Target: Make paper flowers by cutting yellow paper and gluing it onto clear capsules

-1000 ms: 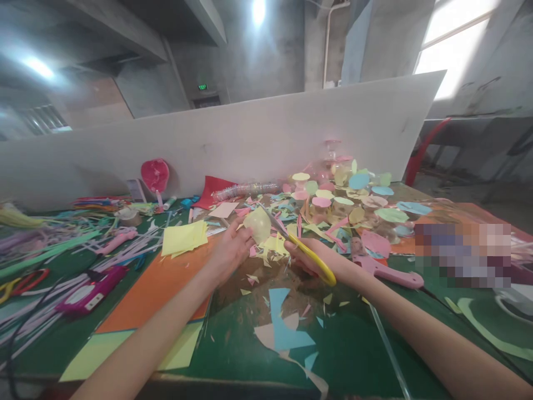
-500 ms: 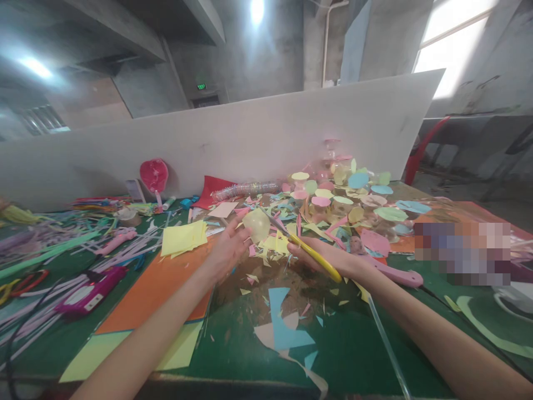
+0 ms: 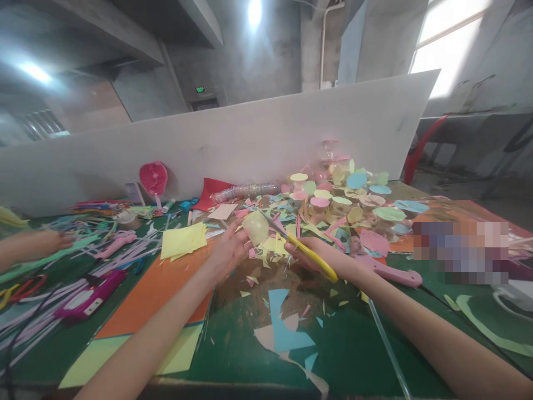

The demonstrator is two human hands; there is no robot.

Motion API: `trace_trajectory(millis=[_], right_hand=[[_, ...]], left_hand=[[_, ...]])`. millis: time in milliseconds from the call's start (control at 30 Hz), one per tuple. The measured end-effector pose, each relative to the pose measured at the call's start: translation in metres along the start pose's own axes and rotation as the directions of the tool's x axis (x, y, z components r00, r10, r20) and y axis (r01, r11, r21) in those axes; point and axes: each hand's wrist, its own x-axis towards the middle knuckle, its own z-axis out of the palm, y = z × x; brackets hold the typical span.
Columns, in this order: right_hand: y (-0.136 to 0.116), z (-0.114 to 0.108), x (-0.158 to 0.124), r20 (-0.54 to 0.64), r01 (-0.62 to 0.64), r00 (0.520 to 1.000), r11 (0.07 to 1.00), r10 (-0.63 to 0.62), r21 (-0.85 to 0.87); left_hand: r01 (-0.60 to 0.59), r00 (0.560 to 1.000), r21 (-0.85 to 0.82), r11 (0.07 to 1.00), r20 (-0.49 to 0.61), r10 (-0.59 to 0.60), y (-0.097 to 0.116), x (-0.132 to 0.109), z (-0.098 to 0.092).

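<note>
My left hand pinches a pale yellow round piece; whether it is only paper or a paper-covered cup, I cannot tell. My right hand is closed on a pair of scissors with yellow handles. Its metal blades point up and left, their tips at the upper right edge of the round piece. Beneath both hands lie yellow paper scraps. A blue paper offcut with a curved cut lies nearer me.
A stack of yellow paper lies on orange sheets at left. Behind stand several clear cups topped with paper discs. A pink glue gun lies by my right forearm. Another person's hand reaches over strips at far left.
Another person's hand and forearm have come in from the left edge over the strips. My hands, the round piece and the scissors stay almost where they were.
</note>
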Motion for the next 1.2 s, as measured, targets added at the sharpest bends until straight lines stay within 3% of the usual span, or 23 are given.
trace_trajectory(millis=[400, 833, 1200], right_hand=[[-0.006, -0.005, -0.004, -0.017, -0.033, 0.999, 0.999, 0.033, 0.003], [-0.013, -0.01, -0.01, 0.041, 0.044, 0.998, 0.996, -0.041, -0.074], [-0.009, -0.004, -0.006, 0.044, 0.076, 0.996, 0.995, -0.073, -0.062]], left_hand=[[-0.09, 0.995, -0.032, 0.995, -0.051, 0.088, 0.004, 0.0, 0.004], [-0.137, 0.979, -0.034, 0.99, -0.156, 0.13, 0.002, 0.005, 0.003], [-0.1, 0.989, 0.024, 0.995, -0.109, 0.102, 0.0, -0.002, 0.01]])
